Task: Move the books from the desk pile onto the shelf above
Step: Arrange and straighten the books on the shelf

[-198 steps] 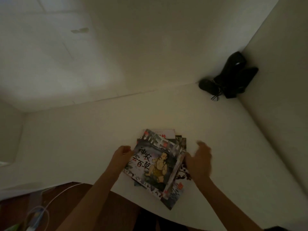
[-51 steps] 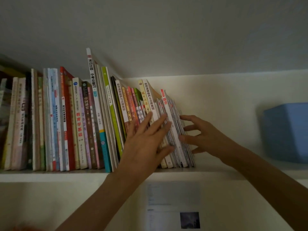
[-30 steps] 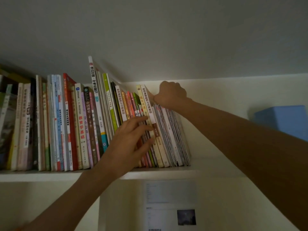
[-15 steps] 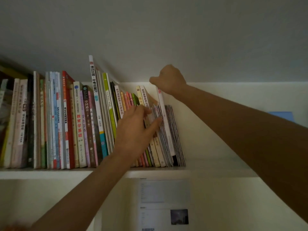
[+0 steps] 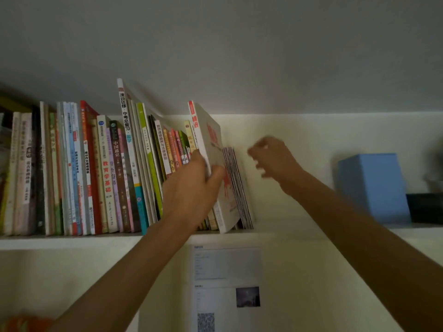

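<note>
**Nearly shelved: one thin book left leaning at the end of the row**

Up on the shelf (image 5: 72,240), the left hand (image 5: 191,188) pinches the white book with the red spine (image 5: 211,144), thumb across its cover and fingers behind it. That book stands tilted, its top leaning left over the row of upright books (image 5: 107,168) and its foot out at the front edge beside a sheaf of thin dark booklets (image 5: 237,185). The right hand (image 5: 273,161) hangs just beside those booklets, blurred, fingers loosely curled and holding nothing.

It looks like a light, slim paperback, likely to flex and slide on its glossy cover, so a grip low along the spine should steer it better than one at the top corner. Pushed carelessly, its neighbours could fan out or topple towards the bare stretch before the blue box (image 5: 374,188).
</note>
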`<control>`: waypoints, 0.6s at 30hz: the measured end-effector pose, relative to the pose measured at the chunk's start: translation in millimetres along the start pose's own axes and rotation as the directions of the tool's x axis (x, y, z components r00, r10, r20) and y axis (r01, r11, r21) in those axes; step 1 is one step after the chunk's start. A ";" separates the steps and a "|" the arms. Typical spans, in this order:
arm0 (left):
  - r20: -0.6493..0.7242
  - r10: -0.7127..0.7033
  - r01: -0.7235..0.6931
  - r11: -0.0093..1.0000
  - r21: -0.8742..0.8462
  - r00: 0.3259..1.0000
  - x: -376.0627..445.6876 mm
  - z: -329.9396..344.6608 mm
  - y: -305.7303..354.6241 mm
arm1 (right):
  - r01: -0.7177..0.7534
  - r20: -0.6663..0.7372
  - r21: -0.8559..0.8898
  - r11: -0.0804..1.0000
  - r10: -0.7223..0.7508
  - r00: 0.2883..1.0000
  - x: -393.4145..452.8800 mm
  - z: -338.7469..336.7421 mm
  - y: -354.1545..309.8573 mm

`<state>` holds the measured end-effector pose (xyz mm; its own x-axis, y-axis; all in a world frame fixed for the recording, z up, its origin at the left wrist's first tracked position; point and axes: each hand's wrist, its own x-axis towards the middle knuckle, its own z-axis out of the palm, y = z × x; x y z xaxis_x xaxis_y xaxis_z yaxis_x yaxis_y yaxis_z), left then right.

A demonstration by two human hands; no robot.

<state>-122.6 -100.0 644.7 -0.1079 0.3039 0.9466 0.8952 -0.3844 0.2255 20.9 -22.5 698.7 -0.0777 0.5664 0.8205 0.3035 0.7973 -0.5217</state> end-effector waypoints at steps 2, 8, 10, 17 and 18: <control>-0.033 0.040 -0.041 0.999 -0.025 0.999 -4.4 -10.0 5.3 | -0.099 0.207 -0.094 0.991 0.117 0.971 -17.3 4.1 26.2; -0.164 0.014 -0.030 0.995 -0.097 0.986 -4.0 -58.3 8.7 | -0.172 0.381 0.079 0.982 0.130 0.915 -43.4 22.7 30.2; -0.210 0.004 -0.032 0.991 -0.131 0.978 -4.5 -80.8 3.2 | -0.086 0.369 0.029 0.996 0.069 0.927 -44.3 30.4 26.8; -0.073 -0.056 0.047 0.992 -0.115 0.996 -20.4 -94.3 -20.0 | -0.044 0.262 -0.101 0.994 0.069 0.963 -38.9 55.8 32.3; -0.060 -0.067 0.060 0.992 -0.108 0.996 -22.7 -92.3 -22.7 | -0.054 0.257 -0.097 0.994 0.077 0.963 -38.3 56.2 32.3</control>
<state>-180.4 -178.7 639.4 -0.1932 0.2766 0.9414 0.8350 -0.4575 0.3058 -19.7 -6.7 637.3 -0.2957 0.6607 0.6899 0.3975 0.7418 -0.5401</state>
